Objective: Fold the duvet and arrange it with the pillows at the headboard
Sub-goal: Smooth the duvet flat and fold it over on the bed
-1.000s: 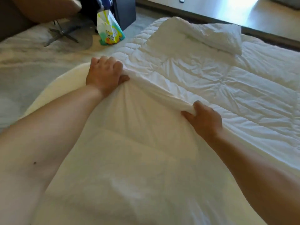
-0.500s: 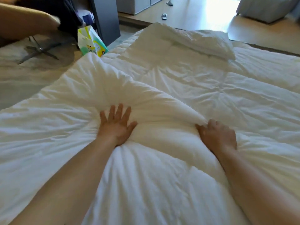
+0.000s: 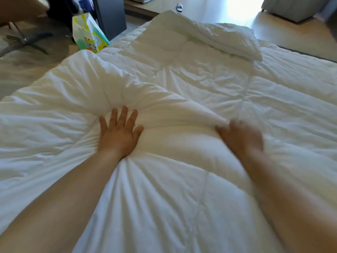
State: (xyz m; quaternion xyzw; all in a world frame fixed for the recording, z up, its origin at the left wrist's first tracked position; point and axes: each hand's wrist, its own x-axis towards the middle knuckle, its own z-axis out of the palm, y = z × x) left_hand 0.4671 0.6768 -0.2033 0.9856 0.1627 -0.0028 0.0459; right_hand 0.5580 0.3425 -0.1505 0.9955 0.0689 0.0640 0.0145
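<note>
A white quilted duvet (image 3: 182, 189) covers the bed, with its near part laid over in a thick, wrinkled fold. My left hand (image 3: 119, 133) lies flat on that fold, fingers spread, holding nothing. My right hand (image 3: 241, 138) rests palm down at the fold's right corner, blurred by motion, fingers loosely apart. A crumpled white pillow (image 3: 215, 36) lies at the far end of the bed, on top of the bedding.
A colourful printed bag (image 3: 90, 33) stands on the floor past the bed's far left corner, beside a dark cabinet (image 3: 111, 17). A chair base (image 3: 23, 41) is at far left. Wooden floor, a slipper (image 3: 179, 6) and a grey sofa (image 3: 295, 8) lie beyond.
One second ago both hands gripped the duvet's edge. They carried it forward and laid it down. My left hand opened flat; my right hand then let go and slid slightly right.
</note>
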